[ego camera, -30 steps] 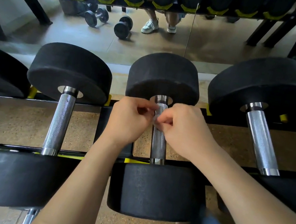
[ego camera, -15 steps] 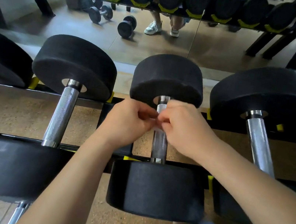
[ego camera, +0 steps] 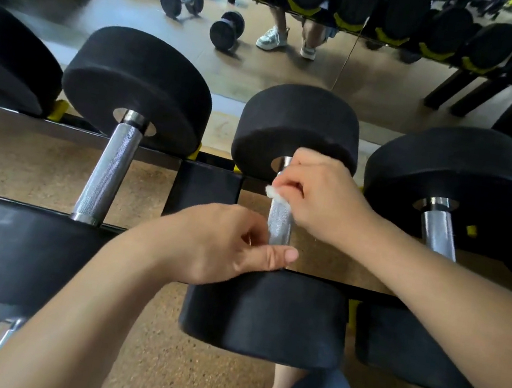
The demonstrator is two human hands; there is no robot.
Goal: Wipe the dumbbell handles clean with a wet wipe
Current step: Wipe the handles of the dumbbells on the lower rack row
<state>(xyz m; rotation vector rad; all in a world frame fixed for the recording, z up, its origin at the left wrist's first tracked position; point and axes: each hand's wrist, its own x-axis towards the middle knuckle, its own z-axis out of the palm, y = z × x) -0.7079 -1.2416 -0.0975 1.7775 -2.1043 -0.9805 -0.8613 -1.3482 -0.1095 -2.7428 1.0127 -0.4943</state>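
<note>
On the rack, the left dumbbell (ego camera: pixel 109 170) lies untouched. The left hand (ego camera: pixel 219 245) sits at the near end of the middle dumbbell's handle (ego camera: pixel 280 221), fingers loosely curled on nothing, thumb stretched across the bar. At the far end, the right hand (ego camera: pixel 321 197) pinches the white wet wipe (ego camera: pixel 276 193) against the handle. The right dumbbell (ego camera: pixel 437 229) lies just beside.

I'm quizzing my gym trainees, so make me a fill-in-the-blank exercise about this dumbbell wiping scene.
The hand holding the wet wipe is the person's ___ one.
The wet wipe's colour is ___.
The dumbbell heads are coloured ___.
Missing words: right, white, black.
</note>
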